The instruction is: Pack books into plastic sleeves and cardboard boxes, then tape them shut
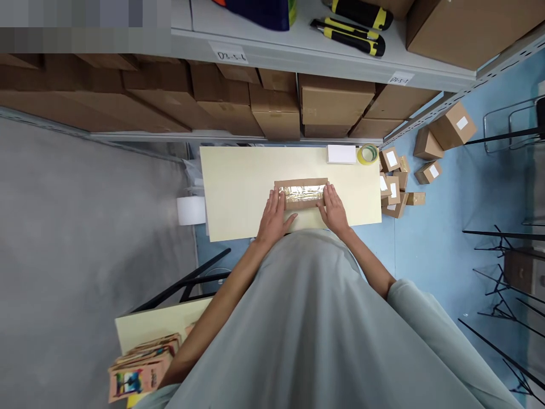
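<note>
A flat cardboard package lies on the cream tabletop, with shiny tape across its upper face. My left hand rests at its left end, fingers stretched out and touching it, thumb spread to the side. At the opposite end, my right hand lies with straight fingers on the package's right edge. Neither hand is wrapped round it. Toward the back of the table are a white box or stack of labels and a roll of yellowish tape.
A shelf of brown cartons runs behind the table, with utility knives on its upper level. Small labelled boxes are piled on the blue floor at right. A white roll sits left; printed packets lie lower left.
</note>
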`<state>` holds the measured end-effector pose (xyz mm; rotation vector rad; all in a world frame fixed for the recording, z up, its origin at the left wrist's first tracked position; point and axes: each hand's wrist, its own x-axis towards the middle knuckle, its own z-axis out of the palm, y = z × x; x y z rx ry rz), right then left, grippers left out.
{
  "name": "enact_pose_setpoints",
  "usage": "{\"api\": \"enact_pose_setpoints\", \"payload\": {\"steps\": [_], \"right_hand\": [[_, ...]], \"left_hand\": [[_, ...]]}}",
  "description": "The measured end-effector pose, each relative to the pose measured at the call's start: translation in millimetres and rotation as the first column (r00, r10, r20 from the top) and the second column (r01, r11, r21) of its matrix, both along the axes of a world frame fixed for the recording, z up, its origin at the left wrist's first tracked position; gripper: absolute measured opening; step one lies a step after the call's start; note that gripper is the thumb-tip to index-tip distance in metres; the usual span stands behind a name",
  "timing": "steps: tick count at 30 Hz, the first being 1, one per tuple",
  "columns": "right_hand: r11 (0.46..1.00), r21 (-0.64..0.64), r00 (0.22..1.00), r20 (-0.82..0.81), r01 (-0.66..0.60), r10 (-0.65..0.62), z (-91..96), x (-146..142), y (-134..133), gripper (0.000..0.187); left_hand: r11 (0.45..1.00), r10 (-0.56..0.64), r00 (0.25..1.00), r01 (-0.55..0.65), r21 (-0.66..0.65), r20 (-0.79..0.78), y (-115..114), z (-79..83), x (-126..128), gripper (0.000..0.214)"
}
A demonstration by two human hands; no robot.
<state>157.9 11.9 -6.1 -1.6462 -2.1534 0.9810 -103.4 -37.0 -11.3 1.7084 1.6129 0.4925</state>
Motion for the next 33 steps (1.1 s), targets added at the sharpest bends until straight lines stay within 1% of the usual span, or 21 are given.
{"api": "enact_pose_setpoints", "payload": {"steps": [3,5,7,8,10,12,14,17,19,20,21,24,25,26,27,29,31,33], "right_hand": [[0.976,-0.133,0.972,-0.139,0.173,-0.191,-8.5,-5.6,3.6,0.09],[0.944,-0.216,0.936,-0.198,0.249,-0.292,-12.8,-10.4,6.0,0.095],[0.92,-0.259,0.909,-0.222,0.294,-0.353,-15.9,-14.8,8.1,0.096],[0.916,-0.26,0.905,-0.22,0.306,-0.365,-17.4,-16.5,9.0,0.096],[0.926,-0.225,0.919,-0.188,0.302,-0.345,-21.0,-18.5,10.9,0.095],[0.943,-0.189,0.945,-0.127,0.276,-0.302,-25.2,-18.2,13.1,0.091],[0.949,-0.19,0.96,-0.071,0.253,-0.27,-28.9,-16.1,15.6,0.085],[0.947,-0.202,0.961,-0.072,0.249,-0.268,-28.7,-11.6,18.8,0.078],[0.943,-0.216,0.951,-0.118,0.255,-0.285,-22.8,-7.9,19.9,0.078],[0.938,-0.228,0.945,-0.137,0.261,-0.296,-18.1,-5.6,20.1,0.082],[0.934,-0.243,0.94,-0.151,0.263,-0.304,-12.6,-3.0,20.1,0.089],[0.929,-0.288,0.938,-0.187,0.231,-0.291,5.5,5.8,19.8,0.127],[0.931,-0.3,0.938,-0.209,0.209,-0.278,11.0,8.3,19.7,0.134],[0.931,-0.311,0.934,-0.234,0.191,-0.27,16.0,10.2,19.7,0.134],[0.93,-0.316,0.929,-0.253,0.187,-0.272,20.2,11.1,19.9,0.128],[0.926,-0.306,0.917,-0.259,0.22,-0.304,25.9,10.0,20.6,0.106],[0.918,-0.29,0.916,-0.219,0.269,-0.337,27.2,5.3,22.2,0.088],[0.91,-0.289,0.928,-0.14,0.296,-0.346,23.1,-1.5,24.6,0.076]], "left_hand": [[0.99,0.132,0.982,-0.123,-0.075,0.132,8.2,-7.6,3.9,0.101],[0.97,0.232,0.95,-0.211,-0.118,0.209,13.2,-12.9,6.2,0.101],[0.94,0.333,0.908,-0.297,-0.169,0.256,17.2,-17.2,7.8,0.102],[0.923,0.375,0.888,-0.328,-0.203,0.268,19.0,-18.8,8.5,0.103],[0.896,0.424,0.864,-0.356,-0.267,0.272,22.2,-20.8,10.0,0.102],[0.887,0.432,0.861,-0.353,-0.297,0.269,25.0,-21.2,12.1,0.1],[0.889,0.428,0.861,-0.346,-0.299,0.275,26.7,-19.6,14.4,0.1],[0.891,0.428,0.851,-0.342,-0.297,0.303,27.5,-12.0,15.4,0.106],[0.897,0.42,0.847,-0.334,-0.29,0.326,28.3,-2.8,12.3,0.108],[0.903,0.41,0.847,-0.325,-0.283,0.337,29.2,2.8,9.4,0.109],[0.91,0.397,0.849,-0.313,-0.273,0.349,30.6,8.8,5.8,0.111],[0.927,0.364,0.861,-0.298,-0.228,0.356,36.4,25.9,-6.8,0.115],[0.927,0.367,0.866,-0.309,-0.213,0.339,38.3,30.2,-10.5,0.112],[0.922,0.381,0.868,-0.33,-0.203,0.318,39.7,33.5,-13.6,0.105],[0.913,0.403,0.866,-0.356,-0.201,0.296,40.7,35.5,-15.8,0.096],[0.889,0.45,0.85,-0.4,-0.221,0.273,41.0,35.2,-18.1,0.075],[0.877,0.47,0.838,-0.408,-0.255,0.277,40.0,29.2,-18.5,0.063],[0.873,0.468,0.84,-0.392,-0.29,0.275,38.8,18.1,-18.7,0.056]]}}
